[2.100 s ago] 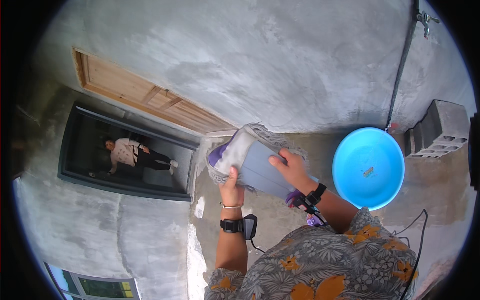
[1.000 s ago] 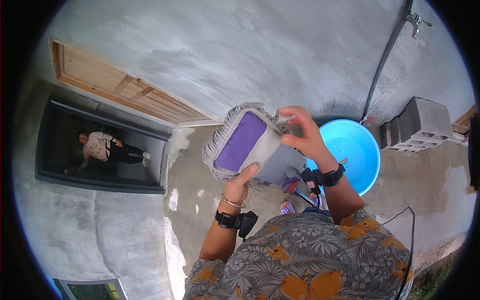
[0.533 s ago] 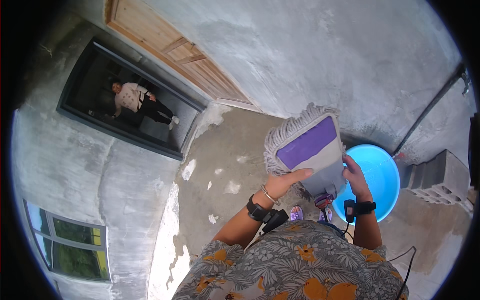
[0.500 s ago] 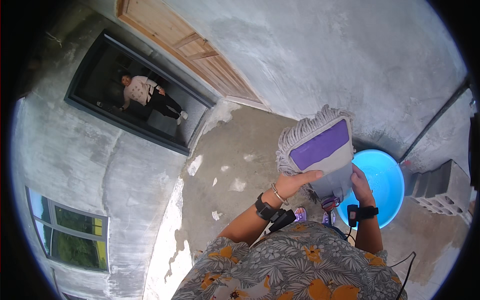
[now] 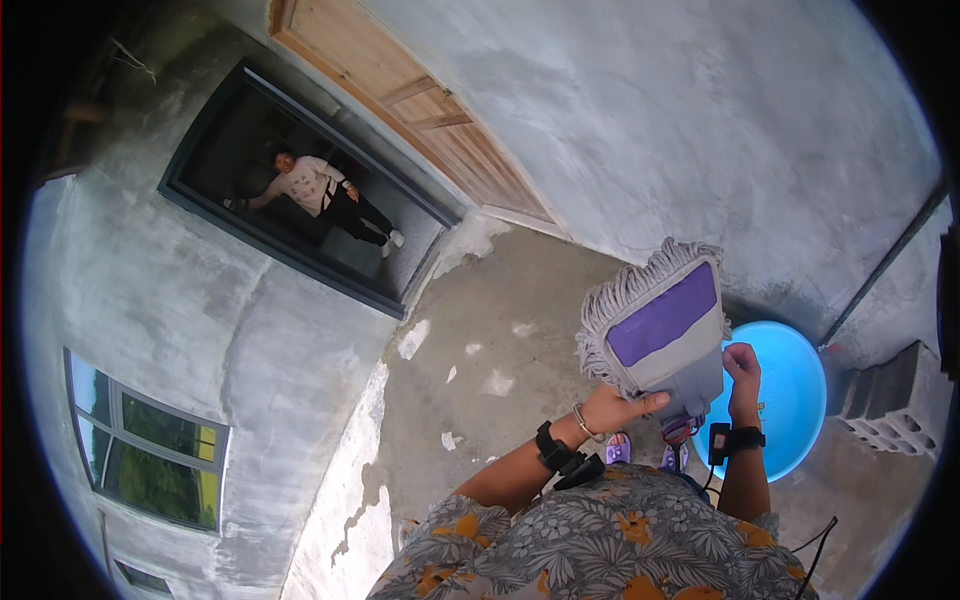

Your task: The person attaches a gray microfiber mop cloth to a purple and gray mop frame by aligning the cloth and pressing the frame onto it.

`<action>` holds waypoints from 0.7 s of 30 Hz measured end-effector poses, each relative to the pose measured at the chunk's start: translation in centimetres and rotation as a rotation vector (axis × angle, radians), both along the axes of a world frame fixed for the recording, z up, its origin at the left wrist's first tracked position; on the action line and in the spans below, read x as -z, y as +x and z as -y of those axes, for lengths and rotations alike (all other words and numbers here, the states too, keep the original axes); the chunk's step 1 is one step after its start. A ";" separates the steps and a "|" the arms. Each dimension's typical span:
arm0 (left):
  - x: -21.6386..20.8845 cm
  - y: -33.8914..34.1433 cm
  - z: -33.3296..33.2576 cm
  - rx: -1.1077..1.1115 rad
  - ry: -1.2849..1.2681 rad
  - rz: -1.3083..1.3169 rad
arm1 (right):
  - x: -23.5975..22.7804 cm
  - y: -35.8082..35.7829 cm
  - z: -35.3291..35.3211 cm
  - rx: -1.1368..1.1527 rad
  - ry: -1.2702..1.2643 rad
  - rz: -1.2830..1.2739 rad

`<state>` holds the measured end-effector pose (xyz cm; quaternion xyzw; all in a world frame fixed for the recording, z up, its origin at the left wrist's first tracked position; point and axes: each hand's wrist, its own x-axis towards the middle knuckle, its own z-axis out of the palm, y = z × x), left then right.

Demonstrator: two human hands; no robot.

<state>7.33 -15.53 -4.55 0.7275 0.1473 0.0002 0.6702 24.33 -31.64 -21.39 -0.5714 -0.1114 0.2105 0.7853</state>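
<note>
Head view, looking down. Right of centre, both hands hold up a flat mop head [image 5: 668,335]: a grey pad with a purple band across its upper part and a grey yarn fringe along its top and left edges. It is tilted, with the fringed end toward the upper part of the frame.

Left hand [image 5: 612,408]: at the lower left corner of the mop head, thumb stretched out along the pad's lower edge, fingers behind the pad and hidden. Closed on the pad as far as the thumb shows; how far the fingers curl cannot be told. A bracelet and a black wrist strap sit on this forearm.

Right hand [image 5: 742,368]: at the lower right edge of the mop head, fingers curled against the pad's side, in contact with it. A black device is strapped at this wrist.

Behind and to the right of the mop head, a round blue basin [image 5: 785,395] sits on the concrete floor [image 5: 480,330]; the pad overlaps its left side. Purple slippers [image 5: 642,451] show just below the mop head, between the forearms.

Lower right: a grey concrete block [image 5: 890,400] beside the basin. Upper centre: a wooden door [image 5: 420,110] in a plastered wall. Upper left: a dark-framed window [image 5: 300,210] showing another person [image 5: 320,195] in a pale top. Lower left: a second window [image 5: 150,450] showing green. The floral shirt [image 5: 610,540] fills the lower edge.
</note>
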 end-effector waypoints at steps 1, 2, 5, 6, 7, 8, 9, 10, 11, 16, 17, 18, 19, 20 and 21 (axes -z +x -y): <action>-0.2 0.0 -0.1 -0.005 -0.006 0.034 | 1.7 0.0 0.8 0.005 -0.168 0.047; -0.3 0.1 0.0 -0.012 -0.007 0.055 | 2.5 -0.6 1.5 -0.127 -0.137 -0.131; 0.3 -0.5 -0.5 -0.020 0.147 0.139 | 2.8 -3.4 0.9 -0.268 0.121 -0.597; 0.5 -0.7 -0.5 -0.021 0.223 0.161 | 1.9 -4.2 0.0 -0.293 0.180 -0.553; 0.5 -0.8 -0.5 -0.003 0.202 0.107 | 1.3 -4.1 -0.4 -0.303 0.228 -0.500; 0.1 -0.7 -0.6 0.030 0.172 0.061 | 3.3 -3.5 -0.3 -0.321 0.216 -0.501; -0.1 -0.4 -0.6 0.068 0.145 0.020 | 5.9 -2.9 -0.3 -0.337 0.205 -0.499; 0.2 -0.2 -0.4 0.067 0.127 0.055 | 7.4 -2.9 -0.3 -0.331 0.279 -0.579; 0.2 -0.3 -0.2 0.054 0.118 0.077 | 7.8 -3.8 -0.7 -0.335 0.361 -0.669; 0.5 0.4 0.2 -0.020 0.140 0.126 | 6.1 -6.7 -0.1 -0.523 -0.051 -0.163; 0.5 0.1 0.0 -0.066 0.073 0.075 | 6.8 -6.8 0.2 -0.564 -0.273 0.205; 0.7 -0.7 -0.4 -0.128 0.018 0.017 | 4.8 -7.4 -0.7 -0.548 -0.092 -0.013; 1.1 -1.3 -0.7 -0.173 -0.036 0.054 | 4.7 -7.1 -1.2 -0.502 0.015 -0.233; 1.8 -1.9 -1.2 -0.215 -0.084 0.086 | 4.8 -6.8 -1.7 -0.427 0.126 -0.449; 2.0 -1.1 -1.3 -0.213 -0.135 0.129 | 8.1 -5.4 -2.3 -0.307 0.176 -0.657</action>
